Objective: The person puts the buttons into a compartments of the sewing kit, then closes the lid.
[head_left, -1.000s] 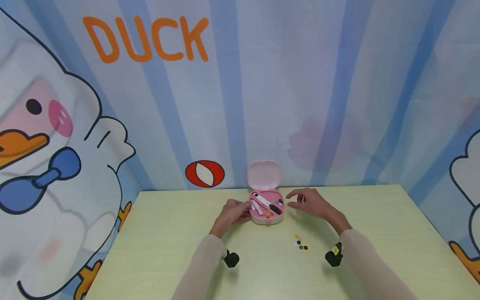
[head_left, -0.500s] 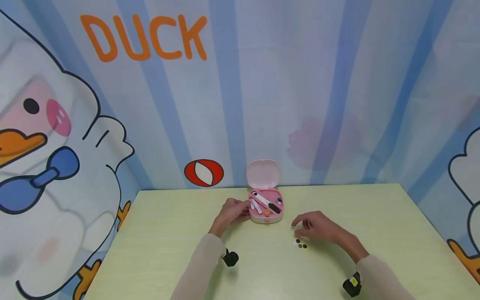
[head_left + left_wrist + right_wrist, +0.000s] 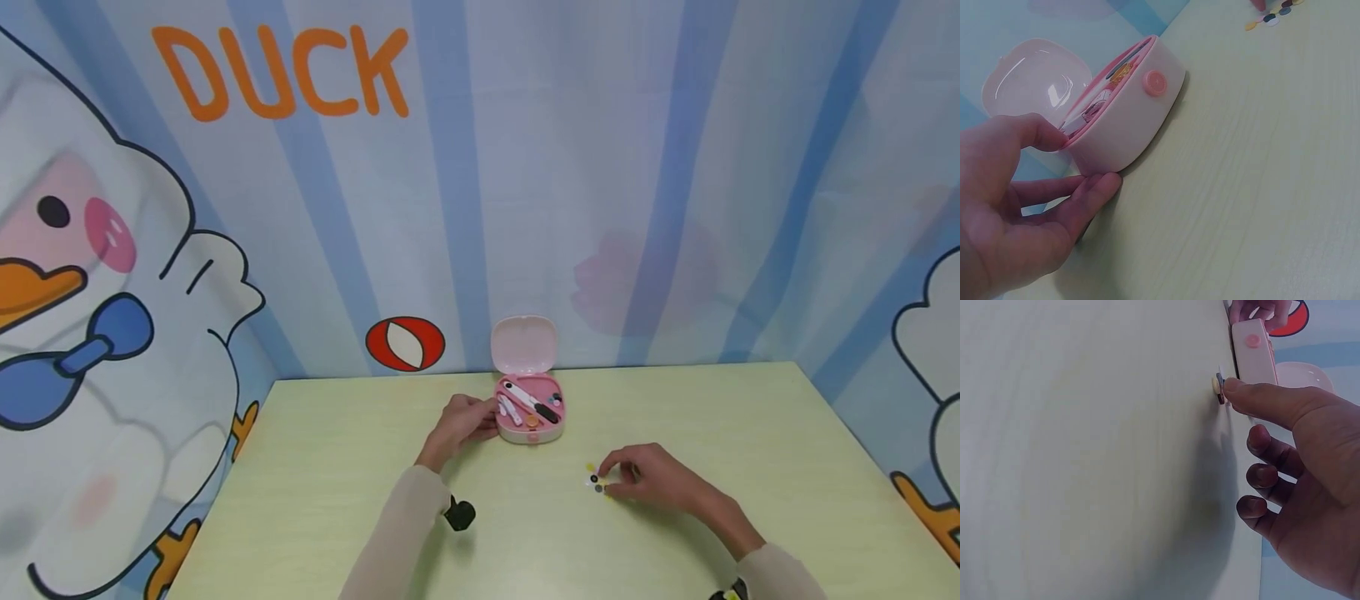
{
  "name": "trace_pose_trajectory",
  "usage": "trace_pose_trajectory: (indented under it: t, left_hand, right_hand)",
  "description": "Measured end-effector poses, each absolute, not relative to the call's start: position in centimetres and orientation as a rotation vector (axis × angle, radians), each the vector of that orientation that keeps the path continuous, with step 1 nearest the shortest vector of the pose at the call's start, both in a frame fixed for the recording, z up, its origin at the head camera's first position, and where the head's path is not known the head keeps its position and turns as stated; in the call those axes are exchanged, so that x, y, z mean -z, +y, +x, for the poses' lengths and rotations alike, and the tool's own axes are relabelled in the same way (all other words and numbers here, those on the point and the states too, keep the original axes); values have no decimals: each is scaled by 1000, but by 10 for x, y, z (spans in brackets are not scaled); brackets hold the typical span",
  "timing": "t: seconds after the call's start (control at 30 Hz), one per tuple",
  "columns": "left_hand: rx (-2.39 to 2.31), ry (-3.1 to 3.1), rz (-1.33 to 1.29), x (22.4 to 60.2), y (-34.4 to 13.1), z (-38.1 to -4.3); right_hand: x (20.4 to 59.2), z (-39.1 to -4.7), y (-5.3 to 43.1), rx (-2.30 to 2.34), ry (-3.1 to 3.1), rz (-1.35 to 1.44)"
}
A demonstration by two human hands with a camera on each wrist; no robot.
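Note:
My left hand [image 3: 457,425] grips the left side of a pink and white sewing box [image 3: 1129,119], thumb on the rim and fingers low against the wall. The box's lid [image 3: 524,344] stands raised behind it. Inside lie a white tool with a black end [image 3: 531,402], small white pieces and a few small discs. On the table, several small buttons [image 3: 594,479] in yellow, black, grey and white lie in a cluster. Over their right side is my right hand [image 3: 660,479], thumb and forefinger curved and apart, fingertips right at the buttons. Nothing shows held between them.
The pale wooden table [image 3: 360,500] ends at a blue-striped cloth backdrop [image 3: 525,167] with duck drawings. The box stands near the table's back edge. A black wrist camera [image 3: 460,514] sits under my left sleeve.
My right hand has come away from beside the box, forward and to the right, down to the buttons. My left hand has kept its hold on the box.

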State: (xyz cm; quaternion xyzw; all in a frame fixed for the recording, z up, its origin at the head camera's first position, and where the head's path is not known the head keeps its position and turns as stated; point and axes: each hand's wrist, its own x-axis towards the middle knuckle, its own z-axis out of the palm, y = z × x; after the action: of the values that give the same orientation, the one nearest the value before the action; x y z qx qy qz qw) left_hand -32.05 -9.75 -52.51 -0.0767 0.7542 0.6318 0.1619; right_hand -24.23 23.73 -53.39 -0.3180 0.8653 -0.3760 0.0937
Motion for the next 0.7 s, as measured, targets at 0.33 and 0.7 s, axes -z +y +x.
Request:
trace_pose_trajectory:
  t: [0.33,0.7]
  left_hand:
    - [-1824,2139,-202,529,-99,-324]
    - [-1808,2148,-233,530,-97,-324]
  right_hand:
    - [542,-233,240,1146,2592,-954]
    - [543,-230,239,1179,2559,-944]
